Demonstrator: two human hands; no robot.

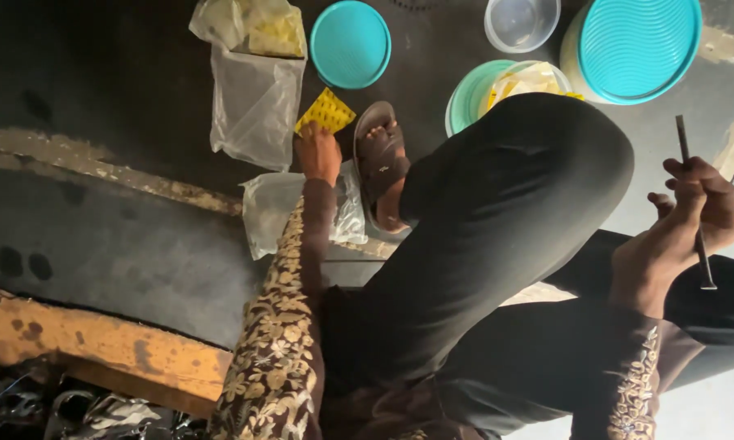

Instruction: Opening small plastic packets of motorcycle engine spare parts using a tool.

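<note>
Fingers of the left hand (pixel 320 153) press down on a yellow packet (pixel 326 109) lying on the dark floor, just left of a sandalled foot (pixel 381 163). Right hand (pixel 697 208) (raised at the right edge) is closed around a thin metal tool (pixel 694 204) held nearly upright, with clear plastic bags (pixel 254 102) and a teal lid (pixel 350 43) farther off.

The floor (pixel 123 236) is looking like rough, matt concrete, and the plastic bags (pixel 253 106) lying on it are showing thin, crinkled and clear. The teal lids (pixel 349 42) are looking like smooth plastic, one ridged. The rod (pixel 693 204) is looking like dull dark metal, and the sleeve (pixel 277 350) is showing patterned cloth.
</note>
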